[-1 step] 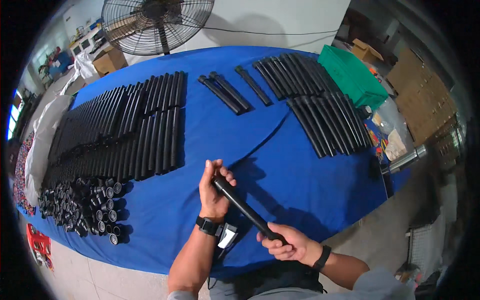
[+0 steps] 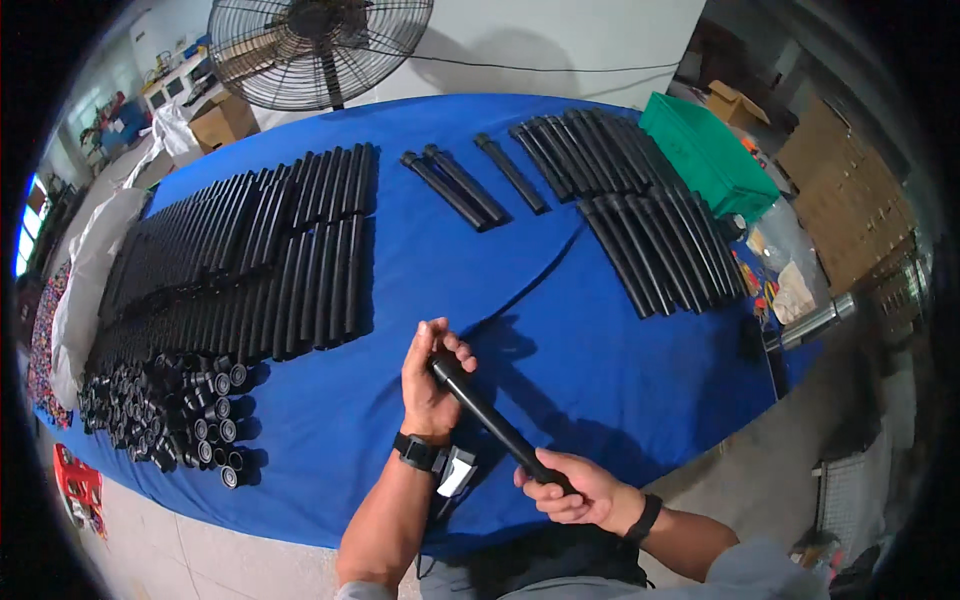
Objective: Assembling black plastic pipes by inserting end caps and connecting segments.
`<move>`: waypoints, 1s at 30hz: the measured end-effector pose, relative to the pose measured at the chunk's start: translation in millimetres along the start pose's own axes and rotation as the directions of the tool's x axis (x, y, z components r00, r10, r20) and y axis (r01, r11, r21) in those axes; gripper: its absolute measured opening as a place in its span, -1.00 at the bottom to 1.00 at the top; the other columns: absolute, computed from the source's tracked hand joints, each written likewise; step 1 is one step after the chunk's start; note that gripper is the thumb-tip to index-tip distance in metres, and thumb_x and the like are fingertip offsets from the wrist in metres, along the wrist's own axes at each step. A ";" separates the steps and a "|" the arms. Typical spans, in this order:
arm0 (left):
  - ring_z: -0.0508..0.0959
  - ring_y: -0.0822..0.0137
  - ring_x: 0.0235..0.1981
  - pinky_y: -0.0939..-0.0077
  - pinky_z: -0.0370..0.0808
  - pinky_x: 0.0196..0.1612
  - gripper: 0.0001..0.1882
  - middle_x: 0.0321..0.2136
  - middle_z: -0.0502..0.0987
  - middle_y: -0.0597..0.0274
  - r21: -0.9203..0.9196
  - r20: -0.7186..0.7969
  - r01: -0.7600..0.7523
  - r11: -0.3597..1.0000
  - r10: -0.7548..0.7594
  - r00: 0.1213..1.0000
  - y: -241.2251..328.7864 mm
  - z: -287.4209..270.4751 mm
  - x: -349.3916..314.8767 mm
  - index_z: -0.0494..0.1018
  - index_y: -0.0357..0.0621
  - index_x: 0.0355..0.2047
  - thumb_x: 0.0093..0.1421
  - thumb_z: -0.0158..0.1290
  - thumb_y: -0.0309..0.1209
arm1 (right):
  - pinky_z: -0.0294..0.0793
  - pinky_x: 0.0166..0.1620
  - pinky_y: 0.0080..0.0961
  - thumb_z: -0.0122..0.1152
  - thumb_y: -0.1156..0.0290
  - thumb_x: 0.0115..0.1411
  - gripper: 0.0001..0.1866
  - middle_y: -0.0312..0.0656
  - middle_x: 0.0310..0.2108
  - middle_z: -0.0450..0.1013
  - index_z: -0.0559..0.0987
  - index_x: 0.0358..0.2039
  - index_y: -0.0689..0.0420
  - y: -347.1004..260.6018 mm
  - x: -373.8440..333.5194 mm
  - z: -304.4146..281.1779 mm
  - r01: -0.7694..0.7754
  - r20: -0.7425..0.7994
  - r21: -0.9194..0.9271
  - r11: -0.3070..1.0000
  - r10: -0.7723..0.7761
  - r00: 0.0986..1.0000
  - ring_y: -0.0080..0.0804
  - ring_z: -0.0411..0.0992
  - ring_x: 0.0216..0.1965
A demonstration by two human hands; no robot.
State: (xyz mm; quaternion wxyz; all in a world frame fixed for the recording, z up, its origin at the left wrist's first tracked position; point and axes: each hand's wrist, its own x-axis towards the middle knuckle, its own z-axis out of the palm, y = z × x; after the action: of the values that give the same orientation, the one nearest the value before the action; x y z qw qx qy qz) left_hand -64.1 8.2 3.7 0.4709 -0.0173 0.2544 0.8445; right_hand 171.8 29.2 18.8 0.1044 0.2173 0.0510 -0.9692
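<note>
A black plastic tube (image 2: 490,418) slants across my front, held above the blue cloth. My left hand (image 2: 432,390) has its fingers curled round the upper end, where a slightly wider collar or cap shows; part of that end is hidden by the fingers. Wrapped round the lower end is my right hand (image 2: 580,488), its thumb along the tube. A heap of short black caps (image 2: 170,410) lies to the left of my left forearm. Rows of plain black tubes (image 2: 250,250) are laid out behind the heap.
Black tubes with wider ends (image 2: 660,250) lie in rows at the right, with a few (image 2: 455,185) apart at the back. A green crate (image 2: 705,150) stands at the far right of the blue-covered table (image 2: 450,270). Behind the table is a large fan (image 2: 320,50).
</note>
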 end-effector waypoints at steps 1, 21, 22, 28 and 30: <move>0.38 0.42 -0.57 0.53 0.39 -0.49 -0.66 -0.60 0.33 0.32 0.030 0.111 0.000 1.000 -0.003 0.994 5.3 -9.3 2.3 0.41 -0.19 -0.22 0.32 0.02 -0.12 | 0.09 -0.72 -0.72 -0.04 0.07 0.38 -0.57 -0.36 -0.59 0.30 0.45 -0.14 0.25 2.6 1.9 2.1 0.064 -0.092 -0.119 0.991 -0.075 0.993 -0.69 0.17 -0.75; 0.40 0.41 -0.60 0.46 0.45 -0.49 -0.73 -0.62 0.35 0.34 0.098 0.099 -0.012 0.995 0.002 0.995 8.7 -13.2 -1.5 0.45 -0.24 -0.21 0.28 0.08 -0.25 | 0.22 -0.66 -0.62 0.16 0.45 0.22 -0.66 -0.29 -0.59 0.34 0.39 -0.02 0.28 -8.3 -6.6 23.6 0.079 -0.243 -0.703 0.707 -0.343 0.907 -0.57 0.30 -0.68; 0.41 0.41 -0.60 0.45 0.45 -0.49 -0.73 -0.62 0.36 0.33 0.068 0.149 -0.001 0.998 -0.009 0.989 9.1 -11.7 -0.8 0.45 -0.23 -0.19 0.28 0.09 -0.26 | 0.22 -0.66 -0.62 0.16 0.45 0.22 -0.66 -0.29 -0.59 0.34 0.39 -0.02 0.28 -10.0 -11.5 28.5 0.063 -0.235 -0.705 0.706 -0.316 0.919 -0.57 0.30 -0.68; 0.43 0.47 -0.61 0.52 0.46 -0.51 -0.77 -0.61 0.39 0.36 0.172 0.027 -0.090 0.981 0.087 0.996 0.7 -10.5 5.2 0.49 -0.17 -0.18 0.28 0.10 -0.27 | 0.28 -0.65 -0.63 0.19 0.47 0.19 -0.67 -0.24 -0.53 0.40 0.41 -0.04 0.24 -5.5 -3.6 13.4 -0.104 -0.053 -0.994 -0.023 -0.737 0.673 -0.58 0.33 -0.67; 0.46 0.45 -0.59 0.52 0.47 -0.50 -0.77 -0.60 0.40 0.35 0.172 0.118 -0.066 0.983 0.046 0.992 0.0 -14.9 6.2 0.48 -0.19 -0.14 0.28 0.09 -0.31 | 0.26 -0.67 -0.60 0.21 0.49 0.17 -0.69 -0.22 -0.53 0.40 0.42 -0.07 0.23 -10.5 -7.4 9.7 -0.029 -0.071 -0.997 0.070 -0.747 0.662 -0.56 0.30 -0.70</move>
State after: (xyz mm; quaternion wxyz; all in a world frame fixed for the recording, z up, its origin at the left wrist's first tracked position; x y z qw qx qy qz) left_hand -70.7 6.4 -10.9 0.4603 0.0797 0.3011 0.8314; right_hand 172.0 39.3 31.3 -0.0731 0.3649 0.7315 -0.5713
